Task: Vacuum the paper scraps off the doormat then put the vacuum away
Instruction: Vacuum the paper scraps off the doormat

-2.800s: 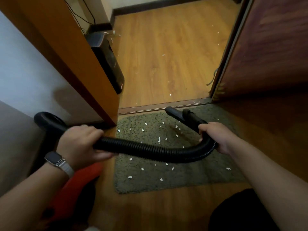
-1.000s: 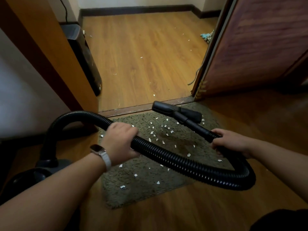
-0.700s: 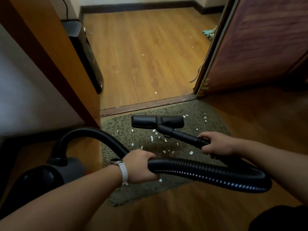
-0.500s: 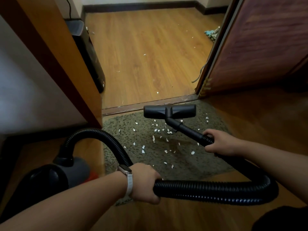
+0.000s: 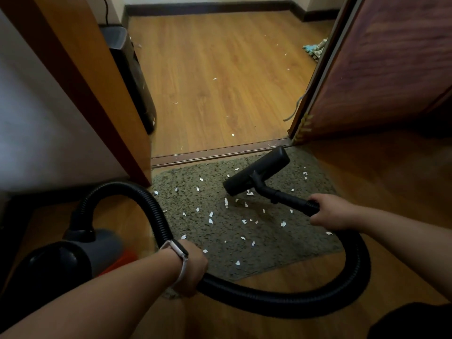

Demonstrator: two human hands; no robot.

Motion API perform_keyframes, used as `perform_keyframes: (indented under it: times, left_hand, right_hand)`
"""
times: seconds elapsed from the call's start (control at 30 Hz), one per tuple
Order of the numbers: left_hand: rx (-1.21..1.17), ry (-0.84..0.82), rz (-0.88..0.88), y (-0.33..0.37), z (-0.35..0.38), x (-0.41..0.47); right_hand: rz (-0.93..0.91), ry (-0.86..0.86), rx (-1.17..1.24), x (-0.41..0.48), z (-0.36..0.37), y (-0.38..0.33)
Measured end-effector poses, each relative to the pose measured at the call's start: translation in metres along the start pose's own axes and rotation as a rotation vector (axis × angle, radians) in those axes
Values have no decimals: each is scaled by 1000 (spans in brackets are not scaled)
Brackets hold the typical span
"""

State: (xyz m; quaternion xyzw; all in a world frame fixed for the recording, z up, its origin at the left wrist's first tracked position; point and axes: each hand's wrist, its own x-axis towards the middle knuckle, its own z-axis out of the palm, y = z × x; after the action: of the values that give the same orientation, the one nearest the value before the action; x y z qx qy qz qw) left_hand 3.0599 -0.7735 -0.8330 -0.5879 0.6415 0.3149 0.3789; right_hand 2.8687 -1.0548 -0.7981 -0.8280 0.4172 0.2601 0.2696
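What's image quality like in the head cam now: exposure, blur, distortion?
Head view: far floor bright, near corners dark, vacuum body underexposed and slightly smeared; wide-angle bends the door frame and door; paper scraps on the doormat stay sharp; left hand and right hand legible on the hose.

Dim foreground, brighter beyond doorway, edges warped.

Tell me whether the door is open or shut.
Open: the door is swung aside, and the wooden floor of the next room shows past the threshold.
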Motion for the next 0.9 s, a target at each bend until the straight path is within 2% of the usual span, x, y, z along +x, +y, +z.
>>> perform_keyframes:
  times: [0.17,0.27,0.43,0.5,0.7,0.8,0.9]
  left_hand:
    - [-56,-39,-209,-28,20,-1]
    - [-111,-52,-242,-38,31,2]
    - [-96,-74,-163,-35,37,13]
    - [-121,16,-125,-29,36,19]
    - [-105,464,-41,-17,27,29]
    - [-113,708,-8,-14,16,28]
    - [-142,893,102,-8,3,25]
  right_hand:
    - [172,107,355,3,-15,19]
    - [222,131,396,2,-20,21]
    - [163,114,375,-1,-19,11]
    - [134,96,390,-1,-17,5]
    - [14,55,472,-8,-17,-10]
    - [-56,95,323,-11,-17,-16]
    - [-97,160,86,-13,-19,-17]
